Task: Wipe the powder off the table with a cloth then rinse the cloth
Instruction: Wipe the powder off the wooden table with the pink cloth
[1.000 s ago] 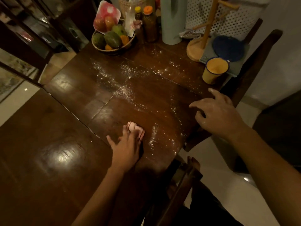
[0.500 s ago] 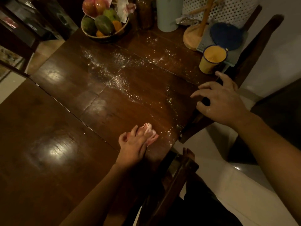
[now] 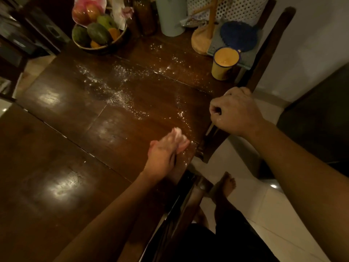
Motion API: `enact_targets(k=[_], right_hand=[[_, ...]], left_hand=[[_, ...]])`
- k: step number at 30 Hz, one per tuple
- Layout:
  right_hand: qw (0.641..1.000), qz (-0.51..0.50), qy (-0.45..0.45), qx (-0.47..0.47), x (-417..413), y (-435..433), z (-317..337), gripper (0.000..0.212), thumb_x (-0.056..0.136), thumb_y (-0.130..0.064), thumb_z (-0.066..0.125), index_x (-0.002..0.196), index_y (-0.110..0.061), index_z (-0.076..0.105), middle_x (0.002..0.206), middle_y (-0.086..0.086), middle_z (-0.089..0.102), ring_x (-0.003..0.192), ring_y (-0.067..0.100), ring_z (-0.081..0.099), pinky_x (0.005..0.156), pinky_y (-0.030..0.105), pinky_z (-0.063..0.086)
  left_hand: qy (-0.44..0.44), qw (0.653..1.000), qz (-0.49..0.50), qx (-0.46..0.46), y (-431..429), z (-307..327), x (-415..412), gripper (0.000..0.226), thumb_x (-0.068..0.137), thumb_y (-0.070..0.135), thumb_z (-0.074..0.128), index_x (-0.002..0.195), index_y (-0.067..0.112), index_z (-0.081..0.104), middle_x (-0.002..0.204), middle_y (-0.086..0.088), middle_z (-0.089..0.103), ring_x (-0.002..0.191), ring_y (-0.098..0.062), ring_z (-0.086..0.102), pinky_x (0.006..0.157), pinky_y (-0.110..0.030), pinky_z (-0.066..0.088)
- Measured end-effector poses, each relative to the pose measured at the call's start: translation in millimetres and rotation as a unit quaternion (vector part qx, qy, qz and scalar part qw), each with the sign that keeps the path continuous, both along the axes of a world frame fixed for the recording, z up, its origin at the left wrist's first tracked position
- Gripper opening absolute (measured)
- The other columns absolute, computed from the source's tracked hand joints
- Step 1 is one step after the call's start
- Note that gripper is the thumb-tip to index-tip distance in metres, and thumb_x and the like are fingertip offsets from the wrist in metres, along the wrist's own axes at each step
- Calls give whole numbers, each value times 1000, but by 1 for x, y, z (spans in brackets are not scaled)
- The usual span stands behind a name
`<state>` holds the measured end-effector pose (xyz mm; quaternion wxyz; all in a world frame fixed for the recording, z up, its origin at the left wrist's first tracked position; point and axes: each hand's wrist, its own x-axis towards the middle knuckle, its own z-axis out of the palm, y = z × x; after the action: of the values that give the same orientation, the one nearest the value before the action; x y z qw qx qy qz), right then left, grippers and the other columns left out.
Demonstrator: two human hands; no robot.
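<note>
Now, left hand [image 3: 164, 154] flat on crumpled pink cloth [image 3: 177, 131], grainy powder [image 3: 120, 97] across glossy table [image 3: 56, 186]; right hand [image 3: 236, 110] an empty fist.

Powder [image 3: 120, 97] is scattered across the middle of the counter [image 3: 56, 186], fruit bowl [image 3: 105, 50] far left, cup [image 3: 222, 67] far right. Cloth [image 3: 177, 132] sits under the left hand [image 3: 164, 154] at the near right edge, with the right hand [image 3: 236, 112] on the chair [image 3: 281, 35] just beside.
</note>
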<state>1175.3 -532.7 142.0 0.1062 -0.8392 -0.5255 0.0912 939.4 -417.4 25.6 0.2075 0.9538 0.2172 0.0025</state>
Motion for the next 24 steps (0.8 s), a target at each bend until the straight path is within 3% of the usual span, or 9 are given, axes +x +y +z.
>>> enact_targets(k=[4, 7, 10, 13, 16, 19, 21, 22, 24], right_hand=[[999, 36, -2, -2, 2, -3, -1, 20, 76, -38, 44, 65, -29, 58, 60, -9, 54, 69, 14, 50, 95, 38, 27], [996, 79, 13, 27, 6, -7, -4, 19, 73, -36, 44, 61, -26, 56, 56, -7, 54, 60, 14, 49, 86, 31, 21], [992, 111, 25, 58, 10, -10, -8, 17, 72, -32, 46, 59, -24, 52, 57, -7, 54, 59, 15, 50, 83, 30, 20], [988, 112, 43, 97, 10, -12, -12, 18, 72, -31, 44, 59, -23, 52, 58, -8, 53, 58, 14, 47, 81, 29, 20], [986, 96, 40, 134, 9, -14, -16, 15, 74, -29, 45, 60, -24, 50, 59, -7, 52, 59, 15, 45, 80, 28, 19], [984, 96, 37, 143, 9, -15, -20, 13, 75, -27, 47, 62, -27, 48, 60, -8, 51, 60, 14, 44, 82, 30, 23], [984, 94, 29, 146, 10, -15, -22, 13, 76, -27, 47, 63, -26, 49, 61, -8, 50, 61, 14, 44, 84, 30, 24], [984, 92, 29, 149, 11, -14, -23, 14, 77, -28, 46, 63, -26, 49, 61, -9, 49, 62, 14, 44, 85, 30, 25], [983, 88, 33, 158, 11, -13, -25, 15, 77, -29, 44, 63, -26, 47, 62, -10, 47, 61, 13, 41, 85, 31, 26]], left_hand=[[11, 989, -143, -30, 4, -11, -83, 63, 91, 22, 50, 146, 47, 32, 159, 12, 24, 145, -13, 27, 117, -47, 20], [14, 990, -143, -16, 33, -11, -136, 69, 79, 10, 52, 139, 43, 49, 155, 7, 38, 144, -15, 36, 113, -50, 31], [0, 997, 79, -16, 47, -5, -166, 79, 71, 1, 52, 141, 39, 48, 152, 6, 39, 142, -21, 35, 109, -59, 36], [8, 961, 276, 18, 24, -7, -141, 73, 83, -4, 53, 147, 30, 41, 156, -1, 35, 145, -29, 30, 113, -57, 32], [142, 981, 128, -29, -27, -3, -104, 49, 98, 24, 43, 146, 20, 40, 147, -9, 46, 133, -29, 46, 104, -47, 41], [87, 992, -39, -82, -62, -4, -120, 57, 94, 27, 35, 150, 33, 33, 153, 2, 39, 143, -25, 32, 117, -52, 24], [62, 993, -98, -27, -39, -11, -132, 65, 93, 27, 37, 153, 45, 18, 157, 5, 32, 147, -23, 22, 119, -53, 20], [44, 992, -120, -14, -21, -15, -129, 66, 91, 23, 39, 151, 45, 23, 157, 3, 33, 147, -23, 20, 120, -50, 20], [4, 999, -36, -25, 11, -14, -97, 75, 80, 7, 47, 148, 35, 32, 155, -3, 36, 147, -28, 22, 116, -52, 26]])
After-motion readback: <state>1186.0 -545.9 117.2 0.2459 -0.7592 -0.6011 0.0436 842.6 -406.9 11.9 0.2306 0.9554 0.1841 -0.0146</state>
